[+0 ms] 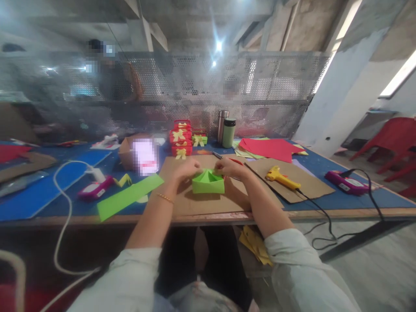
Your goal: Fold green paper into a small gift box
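A bright green folded paper box (208,187) sits on a sheet of brown cardboard (185,206) right before me, its top open and its inner flaps standing up in a peak. My left hand (189,169) is closed at the box's far left corner, fingers curled and partly hidden. At the far right corner, my right hand (230,168) pinches the paper edge. Left of my left forearm lies a flat green paper strip (130,197). A yellow glue gun (282,178) rests on another cardboard piece (312,187) to the right.
Red boxes with yellow bows (181,138) are stacked at the back, near a green bottle (229,133) and a steel flask (221,125). Red paper sheets (269,148) lie back right. Purple power strips (346,183) with cords flank the work area. A blurred phone (145,156) leans back left.
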`<action>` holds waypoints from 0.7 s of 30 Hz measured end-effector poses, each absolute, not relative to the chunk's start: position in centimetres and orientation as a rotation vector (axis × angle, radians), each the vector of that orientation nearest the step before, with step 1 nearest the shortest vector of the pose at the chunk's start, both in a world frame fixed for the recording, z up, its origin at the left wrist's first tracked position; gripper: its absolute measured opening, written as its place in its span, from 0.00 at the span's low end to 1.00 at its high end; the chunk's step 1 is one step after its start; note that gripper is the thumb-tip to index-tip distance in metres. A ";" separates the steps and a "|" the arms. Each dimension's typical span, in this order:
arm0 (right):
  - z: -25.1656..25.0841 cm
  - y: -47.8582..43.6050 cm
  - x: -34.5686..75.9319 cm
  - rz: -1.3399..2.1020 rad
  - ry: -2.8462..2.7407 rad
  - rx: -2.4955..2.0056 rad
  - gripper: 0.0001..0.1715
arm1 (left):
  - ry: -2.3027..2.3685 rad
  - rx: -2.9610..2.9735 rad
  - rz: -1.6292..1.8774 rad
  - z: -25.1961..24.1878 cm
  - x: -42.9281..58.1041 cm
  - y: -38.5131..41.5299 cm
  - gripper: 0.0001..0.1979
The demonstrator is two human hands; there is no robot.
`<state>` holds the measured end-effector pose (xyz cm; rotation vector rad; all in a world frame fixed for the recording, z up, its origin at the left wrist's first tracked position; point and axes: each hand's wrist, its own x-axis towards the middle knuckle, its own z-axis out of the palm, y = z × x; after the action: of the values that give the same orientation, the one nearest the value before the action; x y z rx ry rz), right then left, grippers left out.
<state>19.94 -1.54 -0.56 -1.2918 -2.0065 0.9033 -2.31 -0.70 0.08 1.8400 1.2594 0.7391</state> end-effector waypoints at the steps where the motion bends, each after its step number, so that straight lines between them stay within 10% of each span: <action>1: -0.4 -1.8 20.1 0.934 -2.051 -1.301 0.11 | 1.259 1.897 0.624 0.1 -2.3 -0.8 0.18; 21: 0.6 -3.9 19.8 0.121 -2.485 -1.668 0.02 | 1.202 1.964 0.641 -3.1 -1.6 1.1 0.20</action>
<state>19.85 -3.87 0.57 -1.6684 -2.4853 0.1205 -1.61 1.08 -3.11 1.9637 1.2023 0.6414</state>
